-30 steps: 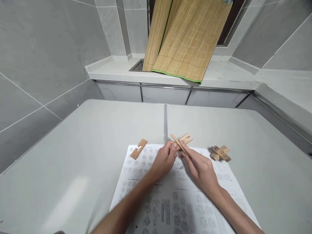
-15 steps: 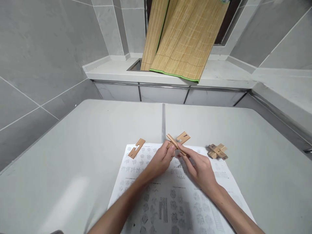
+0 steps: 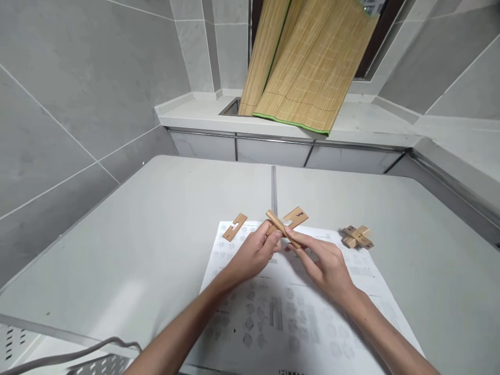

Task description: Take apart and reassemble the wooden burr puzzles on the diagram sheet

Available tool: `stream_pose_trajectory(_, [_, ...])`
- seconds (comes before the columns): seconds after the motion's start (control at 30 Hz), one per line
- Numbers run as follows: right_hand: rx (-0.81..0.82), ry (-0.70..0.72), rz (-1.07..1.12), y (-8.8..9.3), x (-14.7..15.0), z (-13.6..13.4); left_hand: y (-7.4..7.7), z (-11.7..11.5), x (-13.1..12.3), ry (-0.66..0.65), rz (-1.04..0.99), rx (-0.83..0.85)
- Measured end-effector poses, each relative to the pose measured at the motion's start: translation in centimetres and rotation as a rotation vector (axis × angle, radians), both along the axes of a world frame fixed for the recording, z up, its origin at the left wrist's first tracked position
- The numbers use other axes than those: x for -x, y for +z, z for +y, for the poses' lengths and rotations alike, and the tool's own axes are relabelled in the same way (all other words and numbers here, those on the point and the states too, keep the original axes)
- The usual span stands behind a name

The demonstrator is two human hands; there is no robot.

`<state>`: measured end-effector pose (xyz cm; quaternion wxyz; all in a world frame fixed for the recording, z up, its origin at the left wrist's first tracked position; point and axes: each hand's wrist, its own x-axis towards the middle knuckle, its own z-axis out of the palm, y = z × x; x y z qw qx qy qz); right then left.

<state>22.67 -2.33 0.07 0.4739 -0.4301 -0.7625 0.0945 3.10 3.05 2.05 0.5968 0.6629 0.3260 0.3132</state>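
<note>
My left hand [image 3: 261, 247] pinches the near end of a flat notched wooden puzzle piece marked 3 [image 3: 299, 214]. My right hand [image 3: 322, 255] grips a second wooden puzzle piece [image 3: 276, 221], which lies crosswise over the first one near its notch. Both pieces are held above the printed sheet, and the fingers partly hide where they meet. Left of the hands, a notched wooden piece marked 1 [image 3: 235, 227] rests on the sheet's upper left corner. To the right, several numbered wooden pieces form a crossed block [image 3: 357, 237] at the sheet's upper right edge.
The large printed paper sheet [image 3: 269, 291] with small diagrams lies on a pale table [image 3: 164, 208] with a seam down its middle. Behind the table is a white ledge [image 3: 203, 122] with a bamboo mat [image 3: 308, 67]. A grey cable [image 3: 89, 350] runs at the lower left.
The camera view has shifted, so the scene sits a little further right. Both hands keep their hold, and the two pieces stay crossed with only a slight change of angle.
</note>
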Motion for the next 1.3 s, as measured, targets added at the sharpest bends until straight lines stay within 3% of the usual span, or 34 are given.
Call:
stream_pose_trajectory(0.17, [0.020, 0.021, 0.002, 1.3, 2.0, -0.7, 1.4, -0.9, 2.2, 0.016, 0.054, -0.060])
stream_pose_trajectory(0.53, [0.054, 0.120, -0.014, 2.4, 5.2, -1.3, 1.9, -2.4, 5.8, 0.105, 0.086, -0.165])
stream_pose_trajectory(0.73, [0.078, 0.153, -0.136, 3.4, 7.2, -0.4, 1.6, -2.4, 7.8, 0.117, -0.077, -0.033])
stream_pose_trajectory(0.8, [0.122, 0.125, -0.163, 3.0, 8.0, 0.0, 1.2, -2.2, 8.9, 0.171, -0.173, 0.030])
stream_pose_trajectory(0.87, [0.175, 0.058, -0.127, 2.1, 8.8, 0.4, 0.7, -1.9, 10.1, 0.326, -0.227, 0.045])
stream_pose_trajectory(0.97, [0.224, -0.034, -0.135, 0.6, 10.2, 1.4, -0.2, -1.8, 12.2, 0.547, -0.215, 0.027])
stream_pose_trajectory(1.03, [0.237, -0.060, -0.174, -0.5, 11.3, 2.3, -0.8, -1.9, 13.4, 0.610, -0.184, 0.028])
stream_pose_trajectory(1.2, [0.246, -0.226, -0.243, -2.3, 14.2, 4.6, -1.6, -2.6, 14.5, 0.595, 0.005, -0.076])
stream_pose_trajectory(1.3, [0.261, -0.226, -0.230, -2.4, 14.5, 5.5, -1.2, -2.7, 14.1, 0.525, 0.064, -0.123])
